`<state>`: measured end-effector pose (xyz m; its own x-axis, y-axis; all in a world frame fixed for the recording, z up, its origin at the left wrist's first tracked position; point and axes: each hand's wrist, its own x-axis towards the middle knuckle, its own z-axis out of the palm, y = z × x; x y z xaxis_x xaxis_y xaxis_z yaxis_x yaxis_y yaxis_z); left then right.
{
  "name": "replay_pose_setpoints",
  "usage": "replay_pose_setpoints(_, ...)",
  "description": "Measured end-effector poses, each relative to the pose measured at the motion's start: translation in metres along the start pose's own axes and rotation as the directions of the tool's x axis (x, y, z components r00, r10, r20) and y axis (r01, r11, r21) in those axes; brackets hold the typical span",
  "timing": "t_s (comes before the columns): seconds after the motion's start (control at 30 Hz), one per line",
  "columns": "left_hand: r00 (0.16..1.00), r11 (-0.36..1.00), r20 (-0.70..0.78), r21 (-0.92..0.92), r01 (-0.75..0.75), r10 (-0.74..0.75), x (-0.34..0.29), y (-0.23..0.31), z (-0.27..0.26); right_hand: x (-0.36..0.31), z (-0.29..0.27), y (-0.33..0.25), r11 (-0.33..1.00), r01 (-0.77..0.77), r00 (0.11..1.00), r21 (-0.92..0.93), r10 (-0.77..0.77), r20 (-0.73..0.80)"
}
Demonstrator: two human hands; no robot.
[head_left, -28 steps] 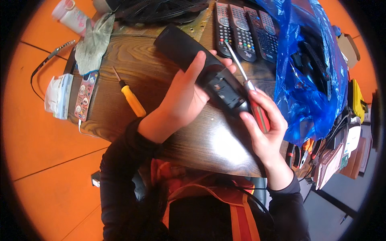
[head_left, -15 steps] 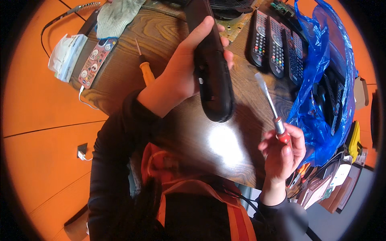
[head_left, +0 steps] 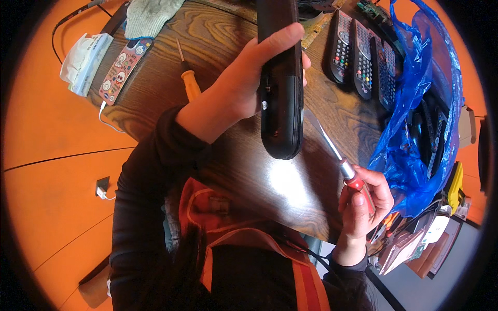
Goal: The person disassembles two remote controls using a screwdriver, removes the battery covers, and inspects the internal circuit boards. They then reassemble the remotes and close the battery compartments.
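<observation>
My left hand (head_left: 249, 78) is wrapped round a long black remote control (head_left: 281, 111), thumb across its face, and holds it above the table. Its rounded lower end points toward me, and an opening along one side looks like a battery compartment. In my right hand (head_left: 367, 202) is a flat-blade screwdriver (head_left: 355, 182) with a red handle. Its metal blade slants up and left, and the tip shows close beside the remote's edge; whether they touch I cannot tell. A second screwdriver (head_left: 190, 83) with an orange-yellow handle lies on the table beyond my left forearm.
Several remotes (head_left: 362, 62) lie side by side at the back right. A blue plastic bag (head_left: 402, 150) holding dark remotes stands at the right edge of the wooden table (head_left: 223, 166). Far left are a phone (head_left: 120, 72) on a white cable, a tissue pack (head_left: 88, 65) and a knitted glove (head_left: 150, 18).
The right hand has brought the screwdriver's blade leftward, closer to the remote. The remote now hangs more upright and slightly farther right in the view. Both hands keep their holds.
</observation>
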<state>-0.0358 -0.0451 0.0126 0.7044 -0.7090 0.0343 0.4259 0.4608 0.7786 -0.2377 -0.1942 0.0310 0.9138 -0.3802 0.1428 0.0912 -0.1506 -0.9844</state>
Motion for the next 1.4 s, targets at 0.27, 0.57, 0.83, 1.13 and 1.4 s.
replay_pose_setpoints(0.27, 1.0, 0.997, -0.015, 0.079, -0.019, 0.02, -0.001, -0.001, 0.004, -0.002, -0.001, 0.002, 0.996, 0.049, 0.998, -0.078, -0.052, -0.046)
replay_pose_setpoints(0.57, 0.999, 0.986, -0.051, 0.164, 0.003, 0.006, -0.002, 0.003, 0.003, 0.001, -0.007, -0.001, 0.955, 0.137, 0.985, -0.264, -0.16, -0.067)
replay_pose_setpoints(0.83, 0.993, 0.997, -0.115, 0.079, 0.015, -0.006, 0.0, 0.004, 0.005, -0.001, -0.004, -0.005, 0.972, 0.072, 0.996, -0.225, -0.082, -0.035)
replay_pose_setpoints(1.13, 0.978, 0.95, -0.119, 0.285, -0.13, 0.17, 0.001, 0.005, 0.009, 0.003, -0.005, -0.012, 0.949, 0.093, 0.995, -0.302, -0.098, 0.0)
replay_pose_setpoints(1.4, 0.97, 0.92, -0.175, 0.38, -0.09, 0.167, 0.001, 0.004, 0.016, 0.008, -0.01, -0.015, 0.953, 0.085, 0.996, -0.292, -0.081, 0.025)
